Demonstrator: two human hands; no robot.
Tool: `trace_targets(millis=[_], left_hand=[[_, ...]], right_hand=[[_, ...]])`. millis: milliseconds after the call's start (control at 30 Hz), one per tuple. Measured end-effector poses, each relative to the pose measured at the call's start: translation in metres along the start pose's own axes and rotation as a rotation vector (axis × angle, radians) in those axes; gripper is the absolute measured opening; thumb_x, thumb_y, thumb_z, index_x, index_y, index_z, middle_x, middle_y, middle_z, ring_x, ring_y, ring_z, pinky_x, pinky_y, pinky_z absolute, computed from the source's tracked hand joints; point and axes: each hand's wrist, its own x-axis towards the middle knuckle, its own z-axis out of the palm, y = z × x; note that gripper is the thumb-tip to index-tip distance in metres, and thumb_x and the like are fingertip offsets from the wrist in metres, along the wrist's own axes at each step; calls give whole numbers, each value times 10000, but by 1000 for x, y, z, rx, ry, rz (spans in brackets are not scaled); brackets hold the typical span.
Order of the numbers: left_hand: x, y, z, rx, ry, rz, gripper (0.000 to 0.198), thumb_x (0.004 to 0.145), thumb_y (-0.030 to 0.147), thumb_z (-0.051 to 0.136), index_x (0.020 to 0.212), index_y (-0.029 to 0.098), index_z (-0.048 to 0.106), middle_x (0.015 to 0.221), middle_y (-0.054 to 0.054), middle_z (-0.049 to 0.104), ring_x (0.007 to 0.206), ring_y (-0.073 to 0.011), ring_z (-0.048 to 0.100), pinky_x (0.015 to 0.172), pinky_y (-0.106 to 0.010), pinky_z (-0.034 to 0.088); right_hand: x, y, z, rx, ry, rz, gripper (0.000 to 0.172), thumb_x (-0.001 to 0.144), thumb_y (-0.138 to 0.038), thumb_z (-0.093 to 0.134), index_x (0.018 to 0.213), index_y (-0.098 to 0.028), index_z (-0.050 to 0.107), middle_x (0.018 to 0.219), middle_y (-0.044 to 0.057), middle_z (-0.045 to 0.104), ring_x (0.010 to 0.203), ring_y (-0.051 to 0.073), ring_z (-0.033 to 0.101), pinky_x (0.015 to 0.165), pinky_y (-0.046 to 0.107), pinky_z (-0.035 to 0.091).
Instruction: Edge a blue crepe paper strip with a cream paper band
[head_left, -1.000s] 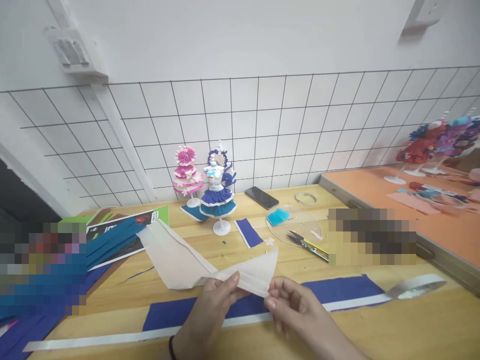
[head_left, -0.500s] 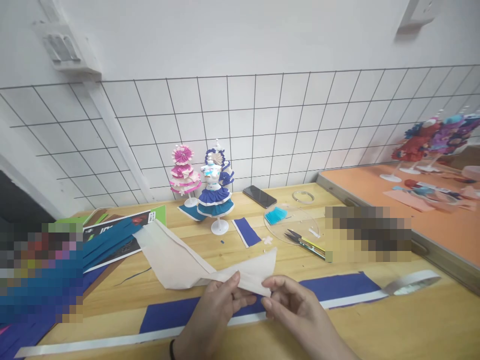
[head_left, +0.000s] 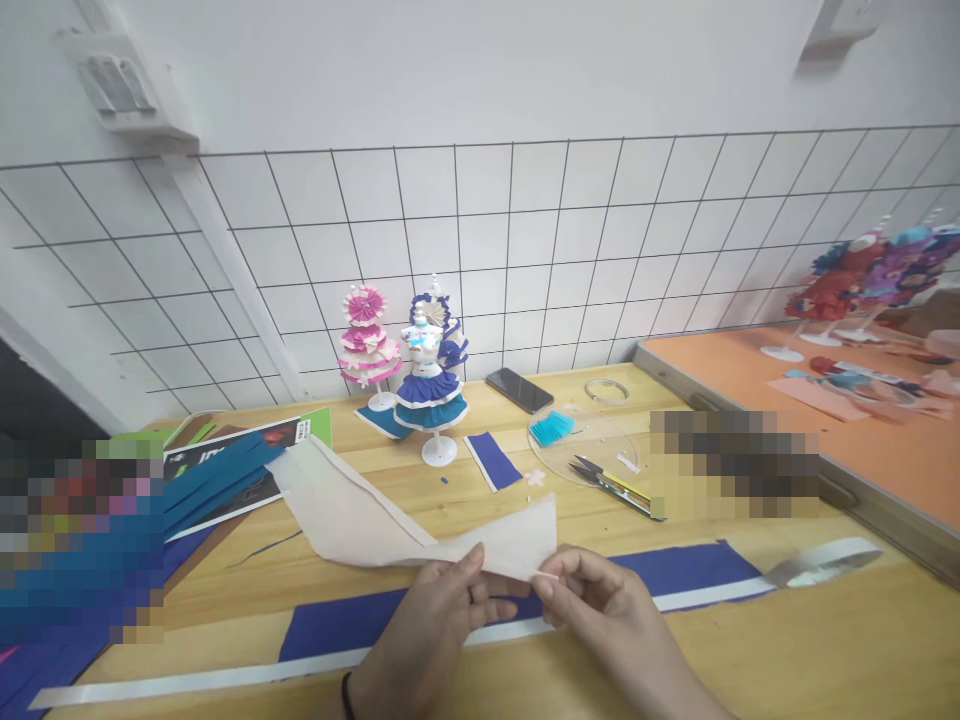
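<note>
Both hands hold a long white fabric strip (head_left: 352, 510) just above the wooden table (head_left: 825, 640). My left hand (head_left: 439, 620) pinches its near edge between thumb and fingers. My right hand (head_left: 600, 610) pinches the strip's right corner. The strip runs back to the left and rests on the table. Under the hands lies a long blue cloth band (head_left: 675, 570) with a white tape strip (head_left: 187, 680) along its near edge.
Two small dress mannequins, pink (head_left: 366, 345) and blue (head_left: 431, 385), stand at the back by the wire grid wall. A phone (head_left: 519, 390), a clear plate (head_left: 592, 445), scissors (head_left: 611, 482) and a blue cloth piece (head_left: 491, 460) lie behind. An orange table (head_left: 862, 430) is at right.
My right hand has slid along to the strip's lower right corner and the strip is stretched a little flatter. The view has shifted slightly.
</note>
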Motion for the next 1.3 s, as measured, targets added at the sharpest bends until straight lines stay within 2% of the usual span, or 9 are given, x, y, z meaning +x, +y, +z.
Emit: trace_targets(millis=[133,233,367,467,667,833,1067,1200,1300], left_hand=[[3,5,-7,-98,-68,-4,411,865,374,408,1057,63,596,1015,-176,648,958,-268,576,833,-395,415],[6,11,-12,-231,-60,15,457,876,401,368,1151,74,530,1099,-174,619,1022,-275,555,883,-420,403],[6,25,-20,-328,89,125,383,872,319,412,1177,108,508,1132,-136,614,1083,-264,527,931,-434,395],[5,38,-29,-362,232,228,329,862,237,437,1167,149,527,1111,-92,635,1103,-236,521,957,-391,395],[8,54,-50,-341,267,373,308,876,205,409,1154,194,540,1129,-59,630,1109,-213,519,947,-410,416],[12,50,-58,-296,226,375,302,878,191,408,1153,186,534,1146,-76,619,1063,-206,553,937,-445,416],[11,47,-56,-275,176,324,258,862,238,454,1090,191,566,1094,-74,645,986,-202,594,893,-426,454],[10,42,-55,-158,222,329,223,774,129,586,994,162,600,955,-69,688,869,-184,631,869,-429,478],[11,38,-54,-64,258,336,197,710,79,648,900,123,622,865,-72,694,819,-177,637,836,-388,508]], right_hand=[[-2,-5,-2,-15,59,-44,285,669,-456,654,588,-188,600,500,-26,517,493,125,472,499,228,384],[-6,-7,-4,-46,96,-159,239,715,-391,627,582,-200,575,558,-23,503,535,127,464,511,222,373],[-14,-7,-8,-112,74,-361,150,761,-290,587,627,-223,575,619,-6,534,607,149,503,557,232,382],[-15,-6,-8,-143,39,-410,138,765,-266,578,633,-226,578,616,0,540,602,156,507,553,241,382],[5,-3,-16,-54,71,-145,225,744,-372,603,599,-208,550,569,-27,487,550,130,445,515,222,362],[31,9,-32,84,134,38,233,656,-404,691,643,-192,596,567,-15,585,577,133,499,573,218,403],[42,13,-39,133,204,98,261,575,-395,754,631,-177,622,593,0,614,608,153,553,607,239,439],[42,12,-39,119,227,106,266,566,-396,759,627,-174,626,583,8,622,601,157,554,585,236,435],[42,13,-40,120,240,102,275,570,-402,757,639,-175,617,583,9,626,595,158,555,582,244,432]])
